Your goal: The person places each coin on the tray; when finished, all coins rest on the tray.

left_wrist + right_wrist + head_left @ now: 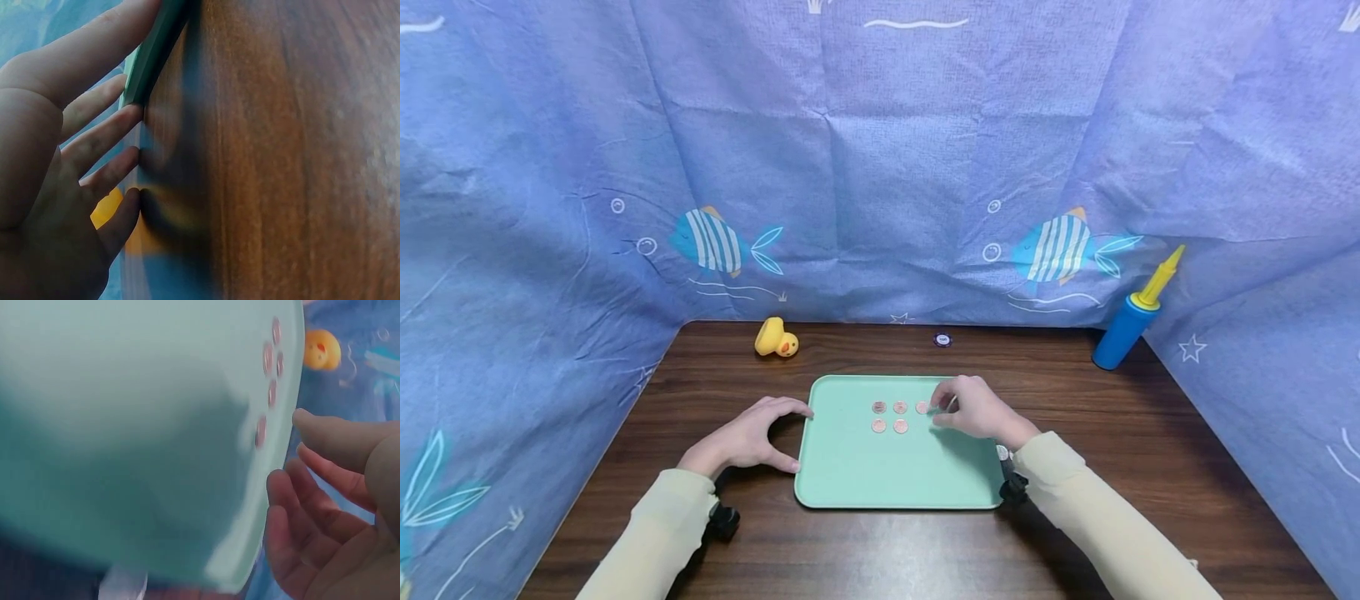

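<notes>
A mint-green tray (850, 483) lies on the table. On it, copper-coloured coins (900, 426) form two rows, three in the far row and two in the near one. My left hand (748, 433) touches the tray's left rim, thumb and fingers spread wide. Over the tray, my right hand (973, 408) is beside the rightmost coin (922, 407) of the far row, fingers bent. In the right wrist view a gap shows between thumb and fingertips (275, 481), with nothing visible between them. The left wrist view shows the left fingers (103, 137) stretched out.
A yellow rubber duck (775, 337) lies on its side at the back left of the wooden table (865, 550). Behind the tray is a dark poker chip (942, 340). A blue and yellow hand pump (1127, 325) stands tilted at the back right, near the blue fish-print cloth (895, 167).
</notes>
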Tool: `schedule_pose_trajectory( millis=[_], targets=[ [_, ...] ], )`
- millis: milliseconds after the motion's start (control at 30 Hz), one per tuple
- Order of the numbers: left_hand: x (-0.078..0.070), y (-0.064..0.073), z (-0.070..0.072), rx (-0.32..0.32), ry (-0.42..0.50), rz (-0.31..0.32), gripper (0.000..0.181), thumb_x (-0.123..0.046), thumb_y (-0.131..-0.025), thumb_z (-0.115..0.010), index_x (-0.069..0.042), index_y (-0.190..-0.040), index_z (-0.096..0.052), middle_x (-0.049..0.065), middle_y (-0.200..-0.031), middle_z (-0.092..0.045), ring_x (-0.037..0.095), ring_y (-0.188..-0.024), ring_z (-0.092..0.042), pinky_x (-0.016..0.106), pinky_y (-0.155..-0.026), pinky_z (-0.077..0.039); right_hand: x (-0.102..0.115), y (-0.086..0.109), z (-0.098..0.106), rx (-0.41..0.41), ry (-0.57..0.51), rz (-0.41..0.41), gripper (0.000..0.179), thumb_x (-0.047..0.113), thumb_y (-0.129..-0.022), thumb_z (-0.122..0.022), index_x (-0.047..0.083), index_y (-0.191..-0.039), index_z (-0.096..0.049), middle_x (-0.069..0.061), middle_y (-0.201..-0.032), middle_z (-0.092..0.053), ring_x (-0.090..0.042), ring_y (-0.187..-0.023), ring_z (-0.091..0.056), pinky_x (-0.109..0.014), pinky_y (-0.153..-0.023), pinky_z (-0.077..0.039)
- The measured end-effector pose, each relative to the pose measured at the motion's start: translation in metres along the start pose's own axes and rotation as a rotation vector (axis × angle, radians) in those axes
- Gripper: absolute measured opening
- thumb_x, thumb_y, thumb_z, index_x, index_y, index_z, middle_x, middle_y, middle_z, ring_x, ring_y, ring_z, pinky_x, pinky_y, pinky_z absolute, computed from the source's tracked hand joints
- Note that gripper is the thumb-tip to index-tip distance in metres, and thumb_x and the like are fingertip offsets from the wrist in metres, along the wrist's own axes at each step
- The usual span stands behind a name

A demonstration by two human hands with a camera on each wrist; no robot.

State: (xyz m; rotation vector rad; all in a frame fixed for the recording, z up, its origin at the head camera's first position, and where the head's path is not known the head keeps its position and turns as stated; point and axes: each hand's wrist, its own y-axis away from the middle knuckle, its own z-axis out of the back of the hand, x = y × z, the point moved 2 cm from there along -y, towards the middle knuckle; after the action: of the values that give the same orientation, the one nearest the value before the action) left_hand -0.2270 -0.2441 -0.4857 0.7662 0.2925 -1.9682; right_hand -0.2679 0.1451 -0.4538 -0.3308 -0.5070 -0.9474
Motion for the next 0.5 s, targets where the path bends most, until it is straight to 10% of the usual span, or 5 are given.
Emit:
schedule_pose_trajectory(
  millis=[500],
  targets=[
    [0.001, -0.001, -0.001, 0.003, -0.010, 0.010, 0.079, -0.051, -0.075, -0.094, -0.025, -0.142, -0.062, 0.002, -0.151, -0.055, 0.032, -0.143, -0.042, 0.058, -0.115, -0.037, -0.056, 0.040, 0.044, -0.014, 0.042, -0.058, 0.015, 0.008, -0.092, -0.081, 0.005, -0.106, -0.079, 0.002, -0.092, -0.073, -0.012, -0.078, -0.064, -0.031, -0.068, -0.054]
  ],
)
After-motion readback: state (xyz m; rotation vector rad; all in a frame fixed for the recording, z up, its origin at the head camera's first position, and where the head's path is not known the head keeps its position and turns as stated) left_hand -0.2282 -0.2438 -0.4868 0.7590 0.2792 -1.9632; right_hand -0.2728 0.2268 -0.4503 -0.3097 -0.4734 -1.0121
